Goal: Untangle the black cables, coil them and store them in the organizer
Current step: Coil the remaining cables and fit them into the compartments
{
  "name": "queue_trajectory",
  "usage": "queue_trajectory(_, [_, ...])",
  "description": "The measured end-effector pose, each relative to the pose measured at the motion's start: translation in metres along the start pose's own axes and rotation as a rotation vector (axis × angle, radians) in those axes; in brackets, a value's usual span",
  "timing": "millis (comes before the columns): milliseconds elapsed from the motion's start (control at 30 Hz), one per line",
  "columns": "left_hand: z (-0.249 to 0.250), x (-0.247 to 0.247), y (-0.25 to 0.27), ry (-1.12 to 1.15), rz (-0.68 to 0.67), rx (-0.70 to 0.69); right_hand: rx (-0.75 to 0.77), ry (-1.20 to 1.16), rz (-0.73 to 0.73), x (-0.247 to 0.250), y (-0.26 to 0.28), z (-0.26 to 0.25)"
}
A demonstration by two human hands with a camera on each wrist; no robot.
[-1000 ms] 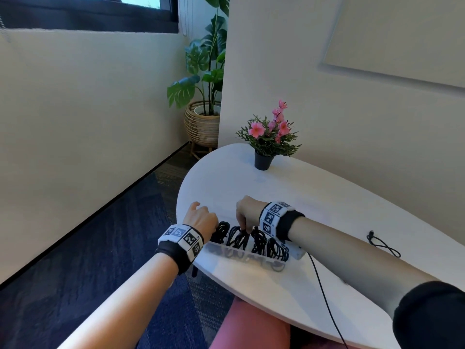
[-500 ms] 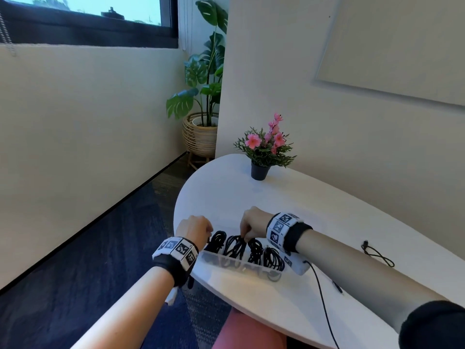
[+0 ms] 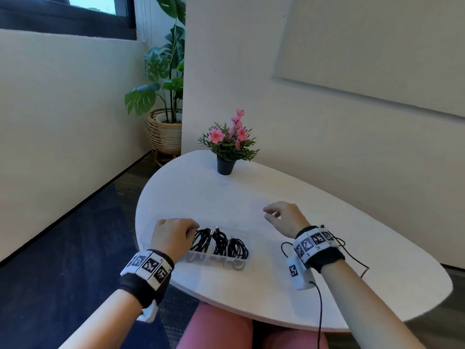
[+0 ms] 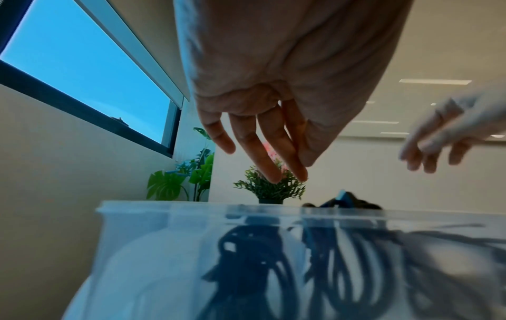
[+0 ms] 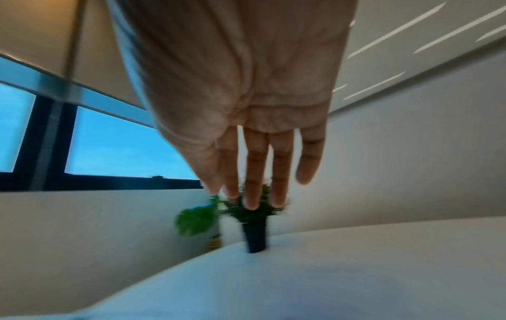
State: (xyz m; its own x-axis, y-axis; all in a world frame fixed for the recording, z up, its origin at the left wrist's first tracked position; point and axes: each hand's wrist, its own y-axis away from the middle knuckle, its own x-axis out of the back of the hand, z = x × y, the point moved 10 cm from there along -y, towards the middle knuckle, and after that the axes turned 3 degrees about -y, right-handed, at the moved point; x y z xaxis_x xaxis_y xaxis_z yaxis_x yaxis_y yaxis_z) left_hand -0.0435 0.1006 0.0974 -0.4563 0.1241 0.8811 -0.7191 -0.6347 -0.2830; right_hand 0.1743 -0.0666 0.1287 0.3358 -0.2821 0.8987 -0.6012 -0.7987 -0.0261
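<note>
A clear plastic organizer (image 3: pixel 216 261) (image 4: pixel 153 238) sits near the table's front left edge. Several coiled black cables (image 3: pixel 219 241) (image 4: pixel 342 259) stand in its compartments. My left hand (image 3: pixel 173 235) (image 4: pixel 263 138) hovers over the organizer's left end, fingers relaxed and pointing down, holding nothing. My right hand (image 3: pixel 279 217) (image 5: pixel 254 168) hangs above the bare table to the right of the organizer, fingers straight and empty. A loose thin black cable (image 3: pixel 352 253) lies on the table by my right wrist, partly hidden by the wristband.
A small black pot with pink flowers (image 3: pixel 226 149) (image 5: pixel 256 233) stands at the far side of the white oval table (image 3: pixel 377 278). A large leafy plant in a wicker basket (image 3: pixel 164 132) is on the floor behind. A wall runs along the table's right.
My right hand has left the cables in the organizer and moved right over the bare table, its fingers straightened. My left hand stays at the organizer's left end.
</note>
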Motion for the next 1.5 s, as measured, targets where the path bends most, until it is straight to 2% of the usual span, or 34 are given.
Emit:
queue_trajectory(67, [0.013, -0.007, 0.004, 0.033, -0.025, -0.024, -0.299, 0.312, -0.006, 0.016, 0.015, 0.075])
queue_trajectory(133, [0.023, -0.014, 0.008, 0.062, -0.046, -0.04, -0.607, 0.465, -0.086, 0.024, 0.041, 0.144])
queue_trajectory(167, [0.028, -0.016, 0.01, 0.073, -0.051, -0.043, -0.72, 0.432, -0.139, 0.019, 0.053, 0.171])
queue_trajectory(233, [0.038, -0.018, 0.012, 0.077, -0.05, -0.048, -0.783, 0.234, -0.274, -0.011, 0.072, 0.198])
queue_trajectory(300, [0.045, -0.018, 0.015, 0.095, -0.046, -0.042, -0.744, 0.117, -0.355, -0.052, 0.079, 0.205])
queue_trajectory(367, [0.051, -0.02, 0.017, 0.116, -0.044, -0.038, -0.611, 0.207, -0.366, -0.077, 0.08, 0.18])
queue_trajectory(433, [0.056, -0.022, 0.02, 0.122, -0.061, -0.043, -0.469, 0.296, -0.31, -0.082, 0.081, 0.148])
queue_trajectory(500, [0.06, -0.024, 0.024, 0.123, -0.08, -0.052, -0.352, 0.23, -0.158, -0.062, 0.076, 0.121])
queue_trajectory(633, [0.074, -0.024, 0.028, 0.168, -0.09, -0.092, -0.308, -0.059, -0.067, -0.025, 0.078, 0.089])
queue_trajectory(767, [0.107, -0.015, 0.027, 0.28, -0.072, -0.164, -0.065, 0.046, 0.057, 0.015, 0.086, 0.021])
queue_trajectory(867, [0.143, -0.016, 0.029, 0.336, -0.114, -0.284, 0.111, -0.023, 0.11, 0.029, 0.094, -0.022])
queue_trajectory(933, [0.153, -0.022, 0.029, 0.423, -0.165, -0.263, 0.178, -0.086, 0.1, 0.032, 0.099, -0.038])
queue_trajectory(1033, [0.151, -0.015, 0.026, 0.558, -0.078, -0.201, 0.24, -0.222, 0.118, 0.041, 0.105, -0.046])
queue_trajectory(1167, [0.144, -0.006, 0.022, 0.645, -0.049, -0.16, 0.211, -0.356, 0.223, 0.056, 0.107, -0.03])
queue_trajectory(1267, [0.128, -0.006, 0.018, 0.685, -0.043, -0.078, 0.099, -0.461, 0.356, 0.063, 0.103, 0.007])
queue_trajectory(1400, [0.104, -0.008, 0.016, 1.034, -0.039, 0.101, -0.094, -0.892, 0.538, 0.075, 0.109, 0.058])
queue_trajectory(1500, [0.086, -0.003, 0.016, 1.176, 0.031, 0.234, -0.23, -0.951, 0.673, 0.085, 0.116, 0.098])
